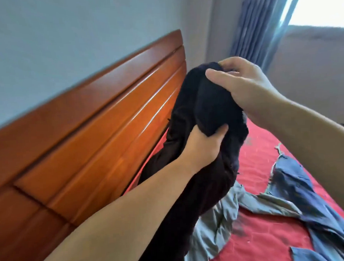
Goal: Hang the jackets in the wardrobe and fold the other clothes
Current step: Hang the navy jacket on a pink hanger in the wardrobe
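Left hand (202, 146) and right hand (242, 88) both grip the dark fleecy garment (204, 116) (frame centre), raised above the red bedsheet (259, 169).

Two hands, left hand (202, 144) and right hand (242, 86), are in view. There are three garments: one black garment (202, 112), one grey garment (218, 223) and one blue garment (295, 185). There is one bed (254, 162), one headboard (91, 126) and one curtain (261, 22).

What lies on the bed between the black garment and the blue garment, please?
A grey garment lies crumpled on the red sheet between the black garment and the blue garment, in the head view.
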{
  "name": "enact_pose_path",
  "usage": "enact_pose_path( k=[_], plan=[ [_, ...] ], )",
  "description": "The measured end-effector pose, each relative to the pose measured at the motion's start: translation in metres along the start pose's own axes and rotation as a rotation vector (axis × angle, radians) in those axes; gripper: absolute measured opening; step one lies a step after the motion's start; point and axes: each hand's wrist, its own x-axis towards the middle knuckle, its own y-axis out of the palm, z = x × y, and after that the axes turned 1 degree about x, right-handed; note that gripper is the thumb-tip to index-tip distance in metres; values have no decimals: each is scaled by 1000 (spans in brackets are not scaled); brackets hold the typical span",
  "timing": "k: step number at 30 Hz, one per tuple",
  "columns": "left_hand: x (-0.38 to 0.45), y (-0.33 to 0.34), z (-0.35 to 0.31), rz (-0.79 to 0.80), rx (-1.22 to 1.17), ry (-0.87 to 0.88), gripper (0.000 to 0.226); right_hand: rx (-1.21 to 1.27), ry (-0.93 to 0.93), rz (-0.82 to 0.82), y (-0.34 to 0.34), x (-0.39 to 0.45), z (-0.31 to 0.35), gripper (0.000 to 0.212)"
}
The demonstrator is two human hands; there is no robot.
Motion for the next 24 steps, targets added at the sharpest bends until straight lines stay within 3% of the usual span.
enact_pose_path(
  k=[4,7,9,11,12,14,16,18,21,23,24],
  plan=[
    [-2,13,-38,-16,-262,-158,20,-167,-14,-21,-61,-61,-35,38],
    [-6,14,-60,-35,-331,-263,25,-198,289,127,-90,-103,-87,59],
    [-10,17,-79,-17,-337,-274,25,-82,434,347,-95,-127,-107,48],
    [-12,16,-103,0,-335,-248,36,-189,409,411,-92,-139,-112,26],
    [-12,13,-114,-11,-326,-217,40,-302,334,355,-94,-136,-108,16],
    [-10,0,-139,-61,-279,-135,48,-472,177,147,-109,-120,-80,18],
    [-13,-20,-158,-94,-167,-87,47,-460,62,-52,-135,-102,-32,19],
    [-22,-36,-170,-40,30,-149,40,-376,-17,-196,-159,-88,23,17],
    [-40,-44,-185,127,455,-228,32,-287,-153,-292,-170,-73,103,16],
    [-48,-40,-197,227,750,-79,33,-332,-229,-305,-164,-70,146,5],
    [-49,-36,-205,230,807,26,46,-373,-256,-283,-159,-71,163,4]
  ],
)
